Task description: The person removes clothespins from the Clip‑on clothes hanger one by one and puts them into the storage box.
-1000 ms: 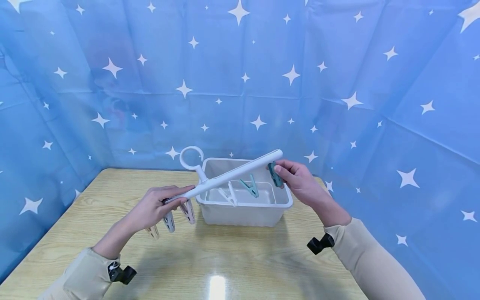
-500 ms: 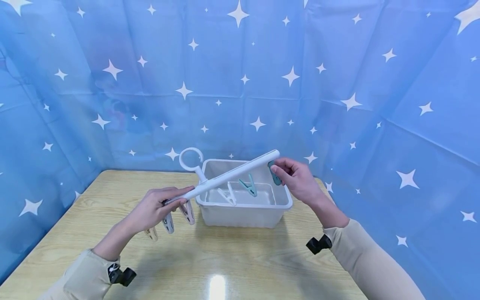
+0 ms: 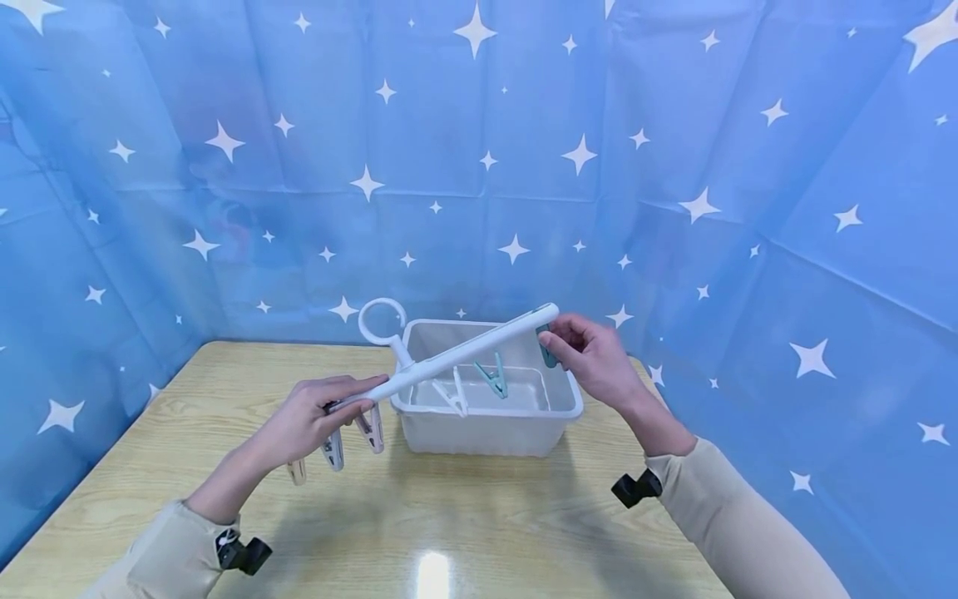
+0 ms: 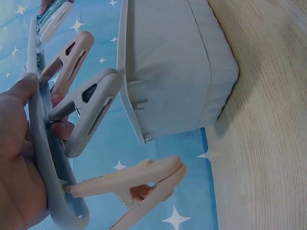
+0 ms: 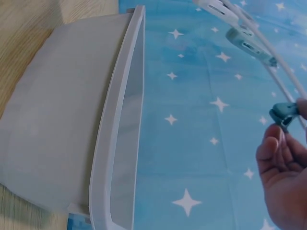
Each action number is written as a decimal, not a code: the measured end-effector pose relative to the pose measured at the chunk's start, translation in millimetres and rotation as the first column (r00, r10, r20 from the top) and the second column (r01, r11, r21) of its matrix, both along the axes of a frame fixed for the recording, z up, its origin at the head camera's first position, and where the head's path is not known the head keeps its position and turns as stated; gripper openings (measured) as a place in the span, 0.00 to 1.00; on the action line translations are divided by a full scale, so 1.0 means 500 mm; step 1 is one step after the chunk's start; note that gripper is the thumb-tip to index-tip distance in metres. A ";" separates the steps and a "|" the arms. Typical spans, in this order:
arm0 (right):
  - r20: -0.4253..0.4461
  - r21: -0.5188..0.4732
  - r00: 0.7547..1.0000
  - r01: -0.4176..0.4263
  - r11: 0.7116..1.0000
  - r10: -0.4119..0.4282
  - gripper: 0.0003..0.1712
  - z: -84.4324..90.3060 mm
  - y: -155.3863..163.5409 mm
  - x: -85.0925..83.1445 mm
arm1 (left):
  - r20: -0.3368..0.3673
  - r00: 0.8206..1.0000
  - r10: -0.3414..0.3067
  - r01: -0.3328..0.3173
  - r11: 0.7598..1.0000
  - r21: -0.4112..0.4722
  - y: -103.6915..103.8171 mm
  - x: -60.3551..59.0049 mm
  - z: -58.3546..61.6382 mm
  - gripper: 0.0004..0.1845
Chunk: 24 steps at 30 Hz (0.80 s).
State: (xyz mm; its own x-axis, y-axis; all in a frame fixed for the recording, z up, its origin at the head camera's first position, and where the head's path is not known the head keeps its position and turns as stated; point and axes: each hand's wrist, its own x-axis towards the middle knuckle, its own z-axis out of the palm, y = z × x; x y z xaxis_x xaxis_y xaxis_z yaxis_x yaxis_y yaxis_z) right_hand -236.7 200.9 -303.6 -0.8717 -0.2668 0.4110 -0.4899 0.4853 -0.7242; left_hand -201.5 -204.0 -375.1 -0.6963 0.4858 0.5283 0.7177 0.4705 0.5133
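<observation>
A white clip hanger bar (image 3: 464,353) with a ring hook (image 3: 382,320) is held tilted above a white plastic bin (image 3: 486,433). My left hand (image 3: 318,416) grips the bar's low left end (image 4: 45,158), where pinkish and grey clips (image 3: 333,445) (image 4: 91,108) hang. My right hand (image 3: 587,349) pinches a teal clip (image 3: 548,353) (image 5: 284,114) at the bar's raised right end. A white clip (image 3: 452,391) and another teal clip (image 3: 491,376) hang from the middle, over the bin.
The bin stands on a light wooden table (image 3: 449,524) near its back edge. A blue star-printed cloth (image 3: 479,166) encloses the back and both sides. Black wrist mounts (image 3: 634,489) sit on both sleeves.
The hanger and both hands stay almost still. The right fingers shifted slightly on the teal end clip, and the left end with its clips rose a little.
</observation>
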 end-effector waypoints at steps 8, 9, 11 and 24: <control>0.062 0.012 0.998 0.000 1.000 0.000 0.16 -0.002 0.002 -0.002 | 0.006 1.000 0.020 -0.020 1.000 0.000 0.002 0.005 0.004 0.22; 0.067 0.014 0.998 -0.001 1.000 0.000 0.16 -0.002 0.003 -0.002 | 0.006 1.000 0.023 -0.023 1.000 -0.001 0.002 0.005 0.004 0.22; 0.076 0.016 0.997 -0.003 1.000 0.002 0.17 -0.003 0.004 -0.002 | 0.008 1.000 0.026 -0.026 1.000 -0.005 0.002 0.005 0.003 0.22; 0.124 0.017 0.992 -0.010 1.000 0.008 0.21 -0.005 0.012 -0.003 | 0.074 0.996 0.047 -0.050 0.998 0.028 -0.004 0.006 0.006 0.21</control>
State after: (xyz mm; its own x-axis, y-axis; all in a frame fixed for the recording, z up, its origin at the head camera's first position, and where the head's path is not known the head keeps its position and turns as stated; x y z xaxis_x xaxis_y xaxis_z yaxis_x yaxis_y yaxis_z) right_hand -238.4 206.9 -306.2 -0.9131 -0.2811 0.2955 -0.4017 0.4948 -0.7706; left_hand -198.3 -205.9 -372.1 -0.7562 0.4353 0.4886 0.6542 0.4875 0.5782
